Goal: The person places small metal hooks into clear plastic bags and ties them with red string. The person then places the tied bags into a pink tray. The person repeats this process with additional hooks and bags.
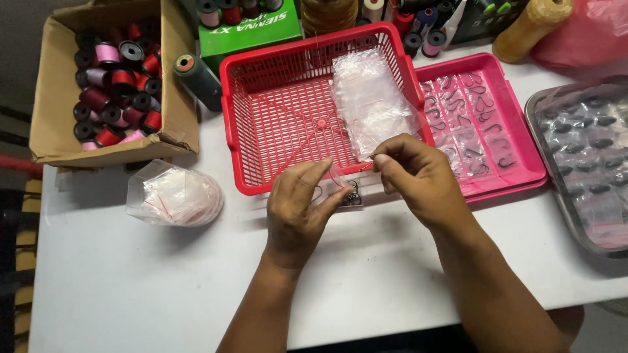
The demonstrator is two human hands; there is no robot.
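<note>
My left hand (pixel 302 209) pinches a small clear plastic bag (pixel 338 180) just in front of the red basket (pixel 261 117). Dark metal hooks (pixel 353 194) lie in a small heap on the white table right beside its fingers. My right hand (pixel 415 176) holds one thin hook (pixel 367 161) between thumb and forefinger, close to the bag's mouth. Inside the red basket rests a stack of clear bags (pixel 373 98).
A pink tray (pixel 517 131) with bagged hooks sits right of the basket; a metal tray (pixel 543 131) of filled bags at far right. A cardboard box of thread spools (pixel 118 78) stands at back left, a bundle of clear bags (pixel 175 194) in front of it.
</note>
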